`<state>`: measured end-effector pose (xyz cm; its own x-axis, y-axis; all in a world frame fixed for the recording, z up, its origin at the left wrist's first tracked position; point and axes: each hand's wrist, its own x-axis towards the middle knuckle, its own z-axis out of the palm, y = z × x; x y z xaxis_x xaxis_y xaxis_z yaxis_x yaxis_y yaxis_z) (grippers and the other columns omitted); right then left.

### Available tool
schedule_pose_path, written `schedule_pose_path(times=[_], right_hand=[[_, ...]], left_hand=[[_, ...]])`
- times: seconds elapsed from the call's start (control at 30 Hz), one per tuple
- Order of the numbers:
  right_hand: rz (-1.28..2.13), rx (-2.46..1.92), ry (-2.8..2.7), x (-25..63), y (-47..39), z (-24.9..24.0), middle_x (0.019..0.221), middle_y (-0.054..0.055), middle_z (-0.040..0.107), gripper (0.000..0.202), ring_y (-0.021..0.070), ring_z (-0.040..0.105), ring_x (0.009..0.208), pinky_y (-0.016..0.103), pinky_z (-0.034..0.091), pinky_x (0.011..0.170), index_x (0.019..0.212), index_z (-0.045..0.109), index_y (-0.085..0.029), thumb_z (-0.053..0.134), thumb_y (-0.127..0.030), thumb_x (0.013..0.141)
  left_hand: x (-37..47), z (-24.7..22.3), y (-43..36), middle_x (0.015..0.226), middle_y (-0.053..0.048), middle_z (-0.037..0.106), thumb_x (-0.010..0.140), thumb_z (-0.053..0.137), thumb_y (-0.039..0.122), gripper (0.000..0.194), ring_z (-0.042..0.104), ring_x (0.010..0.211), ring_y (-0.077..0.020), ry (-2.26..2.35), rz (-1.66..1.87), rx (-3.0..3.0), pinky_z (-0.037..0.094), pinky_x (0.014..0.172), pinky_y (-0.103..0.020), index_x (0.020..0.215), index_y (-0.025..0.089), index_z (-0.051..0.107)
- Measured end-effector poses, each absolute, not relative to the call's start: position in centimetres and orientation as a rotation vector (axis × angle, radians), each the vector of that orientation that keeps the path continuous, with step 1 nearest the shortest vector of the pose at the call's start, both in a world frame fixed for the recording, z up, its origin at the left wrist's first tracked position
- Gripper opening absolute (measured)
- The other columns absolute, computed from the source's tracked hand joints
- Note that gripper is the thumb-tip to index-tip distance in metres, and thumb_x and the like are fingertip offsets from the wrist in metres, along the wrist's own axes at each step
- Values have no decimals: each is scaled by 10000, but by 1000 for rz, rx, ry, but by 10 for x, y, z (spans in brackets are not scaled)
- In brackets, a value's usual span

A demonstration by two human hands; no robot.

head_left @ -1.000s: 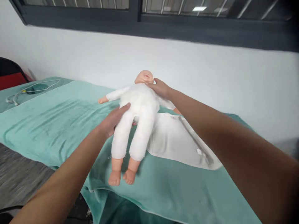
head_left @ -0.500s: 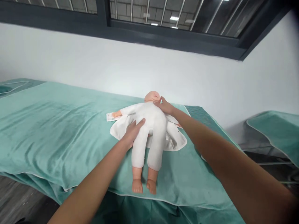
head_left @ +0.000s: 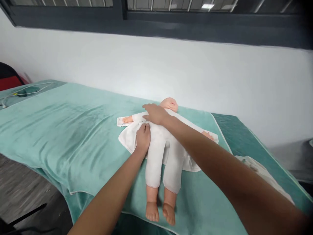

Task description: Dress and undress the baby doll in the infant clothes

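A baby doll (head_left: 154, 156) with a white cloth body lies on its back, legs toward me. Beneath it is spread a white baby shirt (head_left: 127, 137), its sleeves under the doll's arms. My left hand (head_left: 142, 137) is closed at the left side of the doll's torso, against the shirt's edge; its fingertips are partly hidden. Across the doll's chest reaches my right hand (head_left: 156, 113), fingers stretched out toward the doll's shoulder on the left and thumb apart. My right forearm covers part of the torso and shirt.
A teal sheet (head_left: 61, 130) covers the bed under the doll. Right of my forearm lies a crumpled white cloth (head_left: 259, 169). A pale cord (head_left: 31, 91) rests at the far left, near a red and black object (head_left: 9, 78). Behind the bed rises a white wall (head_left: 122, 65).
My right hand has moved left from beside the doll's head to across its chest. My left hand has closed at the doll's side. The view has shifted.
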<state>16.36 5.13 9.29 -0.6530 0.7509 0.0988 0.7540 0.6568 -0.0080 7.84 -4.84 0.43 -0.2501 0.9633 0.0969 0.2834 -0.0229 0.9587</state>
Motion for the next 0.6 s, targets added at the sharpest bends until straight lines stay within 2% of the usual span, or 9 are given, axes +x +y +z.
schedule_pose_path(times=[0.17,0.27,0.33,0.4,0.5,0.6], right_hand=[[7,-1321,-2936,125,62,78,1173,133,674,323,312,612,1048,386,470,799,1126,641,-173,621,-373,873],[3,-1318,-2900,135,66,81,1145,111,682,283,290,628,1004,369,466,766,1109,641,-196,611,-353,875],[-27,-1300,-2850,147,64,84,1184,110,660,276,287,610,1053,376,458,798,1147,617,-206,554,-340,914],[-49,-1295,-2763,160,61,86,1234,112,630,303,282,586,1101,382,452,825,1212,577,-209,494,-342,952],[-36,-1296,-2623,176,57,85,1205,98,629,298,270,582,1089,370,448,810,1219,570,-218,489,-339,958],[0,-1259,-2603,187,54,84,1151,78,640,285,262,596,1045,356,438,775,1192,602,-241,512,-342,941]], left_hand=[[76,7,-38,925,-117,695,997,354,268,250,649,835,-234,1847,1206,1530,452,742,-349,940,180,581],[71,6,-30,1117,-139,659,980,398,215,211,617,1029,-261,1935,1166,1759,450,850,-372,992,174,605],[67,4,-24,1254,-167,592,941,454,174,179,536,1186,-310,2030,1151,1845,415,949,-430,1030,165,608],[61,1,-17,1279,-181,564,894,525,168,153,480,1243,-351,2123,1131,1826,378,998,-483,1022,164,608],[47,-4,-8,1103,-140,628,847,592,198,34,541,1138,-333,2077,1207,1616,389,976,-466,880,194,598],[28,-6,-2,880,-89,644,844,576,244,78,594,951,-288,1935,1364,1383,417,901,-424,779,206,555]])
